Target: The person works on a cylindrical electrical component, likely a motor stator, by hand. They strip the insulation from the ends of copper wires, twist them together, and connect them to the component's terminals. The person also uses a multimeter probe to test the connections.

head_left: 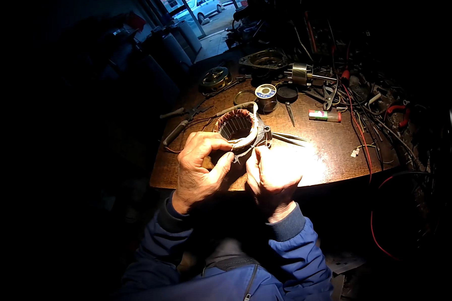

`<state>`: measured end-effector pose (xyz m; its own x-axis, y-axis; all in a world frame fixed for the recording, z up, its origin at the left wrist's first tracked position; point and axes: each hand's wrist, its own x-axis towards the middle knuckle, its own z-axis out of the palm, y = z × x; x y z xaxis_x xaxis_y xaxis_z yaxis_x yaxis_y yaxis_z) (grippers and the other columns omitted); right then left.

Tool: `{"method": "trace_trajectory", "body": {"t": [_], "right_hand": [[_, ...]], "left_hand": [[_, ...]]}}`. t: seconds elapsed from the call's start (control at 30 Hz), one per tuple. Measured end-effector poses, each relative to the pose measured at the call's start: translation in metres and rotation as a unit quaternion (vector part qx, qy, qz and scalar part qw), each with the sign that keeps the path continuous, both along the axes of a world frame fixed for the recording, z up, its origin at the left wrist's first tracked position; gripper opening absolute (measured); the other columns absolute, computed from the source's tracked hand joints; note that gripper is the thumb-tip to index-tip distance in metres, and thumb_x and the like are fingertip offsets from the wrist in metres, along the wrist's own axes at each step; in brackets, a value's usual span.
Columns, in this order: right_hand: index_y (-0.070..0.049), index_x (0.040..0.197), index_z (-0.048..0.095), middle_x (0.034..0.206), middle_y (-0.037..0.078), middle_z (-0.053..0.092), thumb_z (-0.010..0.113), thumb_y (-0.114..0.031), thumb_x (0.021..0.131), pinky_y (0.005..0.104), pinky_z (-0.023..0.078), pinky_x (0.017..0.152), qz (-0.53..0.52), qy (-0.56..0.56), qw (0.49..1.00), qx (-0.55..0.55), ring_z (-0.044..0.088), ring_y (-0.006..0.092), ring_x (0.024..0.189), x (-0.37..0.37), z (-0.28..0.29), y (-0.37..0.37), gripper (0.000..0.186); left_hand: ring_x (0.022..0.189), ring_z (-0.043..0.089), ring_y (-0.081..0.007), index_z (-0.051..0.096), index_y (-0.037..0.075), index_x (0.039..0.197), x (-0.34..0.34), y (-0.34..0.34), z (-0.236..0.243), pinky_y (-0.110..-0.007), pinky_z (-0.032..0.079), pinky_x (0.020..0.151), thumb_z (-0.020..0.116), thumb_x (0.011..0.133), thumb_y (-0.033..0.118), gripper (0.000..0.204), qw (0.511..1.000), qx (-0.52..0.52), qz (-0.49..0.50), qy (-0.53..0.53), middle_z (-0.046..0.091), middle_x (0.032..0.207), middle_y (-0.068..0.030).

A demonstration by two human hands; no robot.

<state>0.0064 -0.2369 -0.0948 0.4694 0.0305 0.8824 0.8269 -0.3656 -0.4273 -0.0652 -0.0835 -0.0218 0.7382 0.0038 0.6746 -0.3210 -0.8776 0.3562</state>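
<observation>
A motor stator (260, 131), a ring with copper windings and a pale wrapped band along its upper rim, stands near the table's front edge. My left hand (198, 161) grips its near left side, index finger on the rim and thumb lower down. At its near right side, my right hand (273, 173) is closed in a pinch, fingertips by a thin pale strip at the rim. What those fingers hold is hidden, and the lamp's glare washes out the back of that hand. A sleeved cable (236, 108) leads away from the stator's top.
Slim pointed metal tools (289, 139) lie right of the stator. Behind it are a wire spool (266, 92), scissors (290, 114), and a rotor (300, 74). A small red-and-green package (325, 116) lies at right, before tangled wires (359, 125). Pliers (186, 114) rest at left.
</observation>
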Motion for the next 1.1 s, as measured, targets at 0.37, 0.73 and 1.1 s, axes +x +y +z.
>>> {"method": "trace_trajectory", "body": {"t": [0.37,0.73,1.1], "right_hand": [[-0.004,0.086,0.065,0.077,0.011,0.061,0.076,-0.005,0.079,0.0393,0.051,0.056,0.059,0.057,0.997,-0.015,0.063,0.0298,0.063,0.007,0.02,-0.007,0.012],[-0.004,0.081,0.065,0.074,0.013,0.062,0.073,-0.003,0.077,0.0414,0.052,0.06,0.038,0.103,0.993,-0.051,0.065,0.0321,0.065,0.003,0.03,-0.001,0.009],[-0.001,0.085,0.073,0.07,0.01,0.066,0.077,-0.002,0.08,0.035,0.052,0.057,0.095,0.219,0.971,-0.01,0.065,0.0226,0.059,-0.002,0.043,-0.001,0.006]], "left_hand": [[0.1,0.068,-0.0225,0.074,0.005,0.099,0.002,0.005,-0.004,-0.034,0.054,0.09,0.083,0.079,-0.002,0.023,1.0,-0.015,-0.018,-0.015,0.073,0.104,-0.0085],[0.097,0.067,-0.0265,0.076,0.005,0.097,0.003,0.006,-0.004,-0.037,0.054,0.085,0.083,0.075,-0.004,0.025,0.998,-0.035,-0.037,-0.038,0.073,0.102,-0.0096],[0.096,0.067,-0.0268,0.076,0.006,0.099,0.003,0.01,-0.008,-0.038,0.054,0.085,0.083,0.075,-0.003,0.027,0.996,-0.064,-0.053,-0.041,0.074,0.102,-0.0098]]}}
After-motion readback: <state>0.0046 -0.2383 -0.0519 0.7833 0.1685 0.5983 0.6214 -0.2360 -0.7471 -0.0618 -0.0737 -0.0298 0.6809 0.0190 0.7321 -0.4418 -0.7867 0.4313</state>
